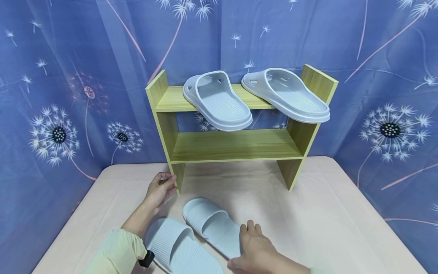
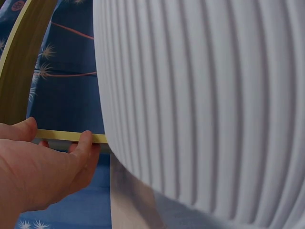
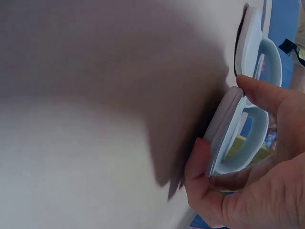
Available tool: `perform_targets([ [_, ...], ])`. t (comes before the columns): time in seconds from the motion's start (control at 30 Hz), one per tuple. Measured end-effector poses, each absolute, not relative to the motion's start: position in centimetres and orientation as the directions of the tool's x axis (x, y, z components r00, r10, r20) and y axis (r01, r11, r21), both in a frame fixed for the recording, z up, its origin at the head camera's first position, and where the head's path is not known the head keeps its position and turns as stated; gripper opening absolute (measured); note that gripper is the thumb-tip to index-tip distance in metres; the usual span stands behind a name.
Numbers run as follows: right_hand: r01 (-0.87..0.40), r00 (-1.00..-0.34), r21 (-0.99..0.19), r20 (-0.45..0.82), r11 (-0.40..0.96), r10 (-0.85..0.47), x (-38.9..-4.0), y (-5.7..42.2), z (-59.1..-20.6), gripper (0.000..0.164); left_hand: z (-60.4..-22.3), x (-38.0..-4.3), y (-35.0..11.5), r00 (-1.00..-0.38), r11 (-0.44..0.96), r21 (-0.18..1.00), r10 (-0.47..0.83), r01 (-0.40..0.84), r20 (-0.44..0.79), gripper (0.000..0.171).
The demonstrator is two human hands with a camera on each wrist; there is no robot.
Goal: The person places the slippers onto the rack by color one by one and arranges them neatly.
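A light blue slipper (image 1: pixel 210 226) with a ribbed strap lies on the pale cloth, and my right hand (image 1: pixel 256 245) grips its heel end. In the right wrist view the thumb is at one edge of that sole (image 3: pixel 224 129) and curled fingers are at the other. Beside it, to the left, sits the matching slipper (image 1: pixel 171 243); its strap (image 2: pixel 200 95) fills much of the left wrist view. My left hand (image 1: pixel 161 192) holds the lower front edge of the wooden shoe rack's left side panel (image 1: pixel 162 125), thumb and fingertips at the board (image 2: pixel 62 135).
Two grey-white slippers, one left (image 1: pixel 222 102) and one right (image 1: pixel 291 95), rest on the rack's top shelf, toes jutting past its front. Below is a middle shelf (image 1: pixel 236 144). A blue dandelion-print curtain (image 1: pixel 85 57) surrounds the cloth-covered table (image 1: pixel 342 228).
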State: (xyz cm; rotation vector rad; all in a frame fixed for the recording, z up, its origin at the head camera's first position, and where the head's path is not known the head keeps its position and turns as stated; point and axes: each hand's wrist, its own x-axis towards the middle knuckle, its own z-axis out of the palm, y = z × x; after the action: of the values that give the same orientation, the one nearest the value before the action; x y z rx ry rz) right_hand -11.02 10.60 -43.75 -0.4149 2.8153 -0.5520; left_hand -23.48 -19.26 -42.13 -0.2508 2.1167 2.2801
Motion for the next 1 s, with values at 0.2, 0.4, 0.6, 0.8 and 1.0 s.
perform_targets([
  [0.2, -0.267, -0.938, -0.37, -0.111, 0.89, -0.328, -11.1, 11.3, -42.7, 0.095, -42.1, -23.5, -19.2, -0.987, -0.082, 0.989, -0.095, -0.123, -0.131, 0.028],
  [0.4, -0.279, -0.945, -0.372, -0.059, 0.885, -0.323, -11.0, 11.9, -42.0, 0.084, -42.2, -23.5, -19.2, -0.987, -0.089, 0.989, -0.097, -0.121, -0.129, 0.027],
  [0.6, -0.291, -0.949, -0.368, -0.003, 0.883, -0.315, -10.5, 12.4, -41.2, 0.084, -42.0, -23.5, -19.1, -0.988, -0.091, 0.989, -0.096, -0.115, -0.124, 0.027],
  [0.8, -0.279, -0.953, -0.383, 0.0, 0.881, -0.302, -10.1, 12.8, -40.3, 0.085, -42.0, -23.5, -19.1, -0.987, -0.083, 0.989, -0.093, -0.122, -0.129, 0.027],
  [1.0, -0.25, -0.959, -0.422, -0.014, 0.871, -0.282, -9.6, 13.2, -39.2, 0.089, -42.1, -23.4, -19.1, -0.986, -0.102, 0.987, -0.097, -0.122, -0.132, 0.027],
])
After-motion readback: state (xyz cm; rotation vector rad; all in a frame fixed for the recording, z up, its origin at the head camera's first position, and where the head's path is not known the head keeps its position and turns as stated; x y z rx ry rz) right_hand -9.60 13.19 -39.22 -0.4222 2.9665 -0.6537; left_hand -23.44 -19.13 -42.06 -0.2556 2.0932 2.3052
